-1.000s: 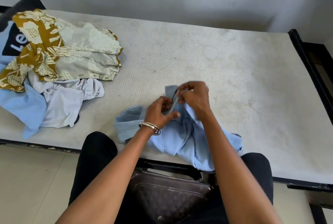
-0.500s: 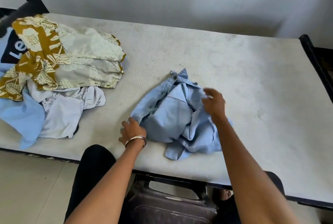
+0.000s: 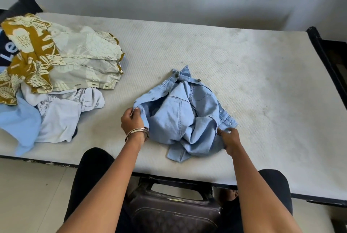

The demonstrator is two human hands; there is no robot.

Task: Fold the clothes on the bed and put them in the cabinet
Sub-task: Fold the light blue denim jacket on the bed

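Having dropped the denim shirt [image 3: 185, 114] onto the bed [image 3: 253, 75] at frame centre, my left hand [image 3: 131, 120] and right hand [image 3: 230, 138] now pinch its opposite edges, ready to spread it for folding.

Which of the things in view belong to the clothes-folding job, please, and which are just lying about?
Part of the job: denim shirt, gripped by left hand and right hand; mustard patterned shirt; pale clothes pile; bed.

Just there: plastic stool; bangles.
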